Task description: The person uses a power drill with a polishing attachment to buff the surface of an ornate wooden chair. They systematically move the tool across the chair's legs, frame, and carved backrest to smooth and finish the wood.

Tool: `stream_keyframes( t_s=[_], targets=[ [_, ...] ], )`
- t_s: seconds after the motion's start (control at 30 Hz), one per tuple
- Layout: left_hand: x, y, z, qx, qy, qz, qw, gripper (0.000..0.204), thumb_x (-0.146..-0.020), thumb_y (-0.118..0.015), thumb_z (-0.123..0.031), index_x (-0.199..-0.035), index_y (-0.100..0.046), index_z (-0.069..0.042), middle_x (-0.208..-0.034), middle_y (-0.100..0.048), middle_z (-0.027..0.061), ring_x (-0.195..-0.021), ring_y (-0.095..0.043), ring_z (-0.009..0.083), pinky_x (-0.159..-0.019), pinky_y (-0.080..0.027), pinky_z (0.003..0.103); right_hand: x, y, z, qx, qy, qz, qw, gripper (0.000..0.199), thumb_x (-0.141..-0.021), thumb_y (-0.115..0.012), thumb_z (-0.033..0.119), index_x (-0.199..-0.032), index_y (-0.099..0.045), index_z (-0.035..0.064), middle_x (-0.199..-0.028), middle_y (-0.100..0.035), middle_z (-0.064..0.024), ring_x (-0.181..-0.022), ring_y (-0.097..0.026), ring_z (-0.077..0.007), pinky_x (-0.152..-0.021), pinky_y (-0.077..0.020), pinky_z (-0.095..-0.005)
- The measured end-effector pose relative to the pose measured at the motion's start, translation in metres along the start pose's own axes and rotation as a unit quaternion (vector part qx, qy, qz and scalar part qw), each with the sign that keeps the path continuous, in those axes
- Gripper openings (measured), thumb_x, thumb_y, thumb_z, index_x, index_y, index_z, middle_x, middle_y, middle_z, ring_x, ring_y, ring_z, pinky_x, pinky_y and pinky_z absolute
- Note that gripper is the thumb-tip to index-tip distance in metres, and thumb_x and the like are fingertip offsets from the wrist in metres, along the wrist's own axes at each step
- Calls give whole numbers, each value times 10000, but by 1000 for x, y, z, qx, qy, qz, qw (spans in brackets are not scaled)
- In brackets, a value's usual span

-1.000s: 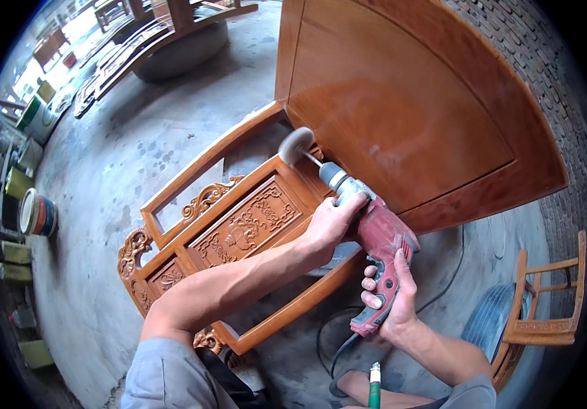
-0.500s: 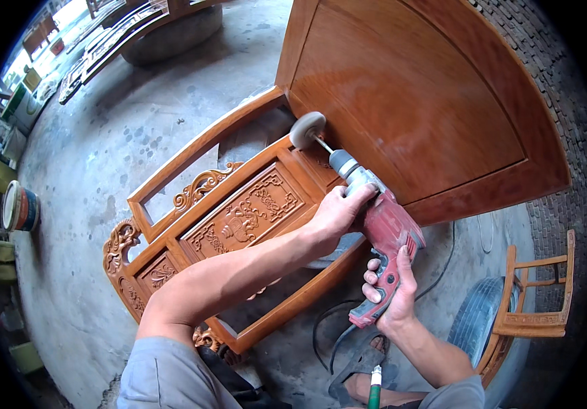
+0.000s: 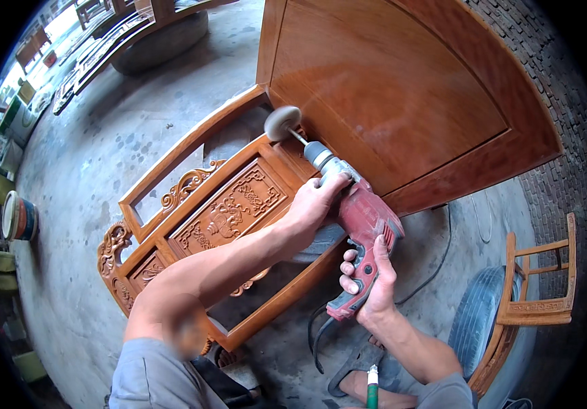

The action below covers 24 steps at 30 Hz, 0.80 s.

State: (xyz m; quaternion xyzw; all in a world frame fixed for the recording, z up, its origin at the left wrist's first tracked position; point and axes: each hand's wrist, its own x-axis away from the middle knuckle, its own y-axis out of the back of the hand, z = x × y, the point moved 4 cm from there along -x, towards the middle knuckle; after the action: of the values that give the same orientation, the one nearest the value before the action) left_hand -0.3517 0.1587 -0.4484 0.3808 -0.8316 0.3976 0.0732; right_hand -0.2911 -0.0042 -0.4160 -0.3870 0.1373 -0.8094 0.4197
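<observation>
Along the left edge, a bucket sits on grey floor, tins near it, contents can't be seen. Brick wall at right, chair near it. Left hand grips front of drill, right hand its handle; drill over carved frame, blurred wheel by panel.

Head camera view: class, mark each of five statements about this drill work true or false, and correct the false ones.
1. The right hand grips the red drill at its handle. True.
2. The red drill is cordless. False: a dark cable runs from its handle.
3. The left hand holds the red drill near its front. True.
4. Nothing is mounted on the red drill's front. False: a round pale wheel is.
5. The wooden panel is carved. True.
</observation>
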Motion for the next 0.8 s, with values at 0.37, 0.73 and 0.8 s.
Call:
stream_keyframes(
  t_s=[0.37,0.73,0.8],
  targets=[
    [-8,3,7,22,-2,21,1000,418,-962,-642,-395,-1230,-552,-88,-1131,-639,49,-991,-641,162,-863,-553,351,0,-3,2,30,33,-2,999,526,-998,-569,530,-1229,-495,63,-921,-602,-71,-722,-572,-130,-478,-456,-230],
    [-1,-1,16,1,0,54,999,440,-962,-633,-434,-1214,-570,-78,-1128,-646,62,-978,-642,162,-851,-547,363,17,5,-7,28,38,-30,998,536,-994,-568,540,-1210,-492,55,-926,-594,-68,-717,-567,-129,-473,-458,-235],
    [2,-4,18,-1,-1,62,998,446,-964,-630,-434,-1223,-568,-77,-1142,-645,63,-986,-642,162,-866,-543,364,20,7,-8,24,46,-36,998,530,-995,-569,538,-1214,-487,62,-927,-595,-67,-716,-569,-128,-472,-458,-234]
  ],
)
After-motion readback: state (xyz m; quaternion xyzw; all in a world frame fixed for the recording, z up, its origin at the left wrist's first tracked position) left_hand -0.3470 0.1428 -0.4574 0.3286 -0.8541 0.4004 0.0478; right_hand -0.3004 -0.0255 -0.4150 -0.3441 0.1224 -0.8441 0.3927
